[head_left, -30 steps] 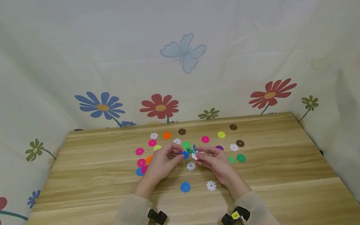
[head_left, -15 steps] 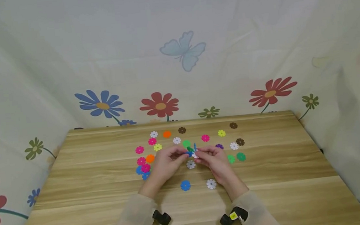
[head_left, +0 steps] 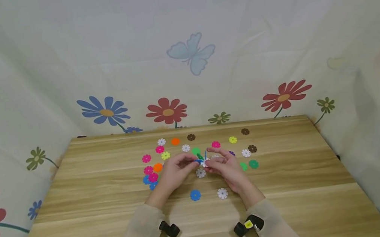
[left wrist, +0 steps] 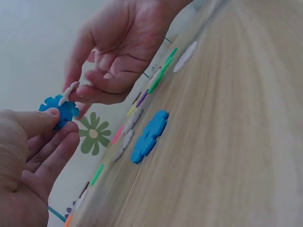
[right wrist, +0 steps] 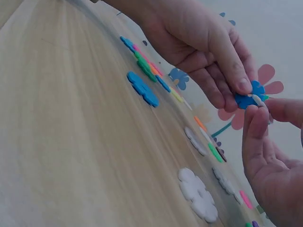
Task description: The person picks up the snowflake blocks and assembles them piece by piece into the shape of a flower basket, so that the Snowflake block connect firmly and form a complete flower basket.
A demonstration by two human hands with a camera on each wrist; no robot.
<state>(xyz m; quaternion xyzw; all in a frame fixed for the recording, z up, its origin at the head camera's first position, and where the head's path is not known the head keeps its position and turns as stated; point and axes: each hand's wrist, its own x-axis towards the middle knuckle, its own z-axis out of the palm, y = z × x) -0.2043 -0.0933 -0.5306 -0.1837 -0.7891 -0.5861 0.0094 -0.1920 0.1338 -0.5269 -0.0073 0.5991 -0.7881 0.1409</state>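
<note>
In the head view, my left hand and right hand meet over the middle of the table. Thumb and fingers of the left pinch a blue notched flower disc, held nearly flat. A white notched disc is pinched by the right hand, edge against the blue one, notches overlapping in both wrist views. Beside it stand a green disc and another blue disc, seen edge-on, clustered with the white one. The right index finger is raised off the pieces. Fingertips partly cover the joint.
Nearest me on the wooden table lie a loose blue disc and a white disc. Pink discs and others spread left; green discs and brown ones lie right. A flowered curtain encloses the table.
My left hand has moved right, bringing its blue disc from apart to against the white disc, and turned it flatter. The right index finger has lifted.
</note>
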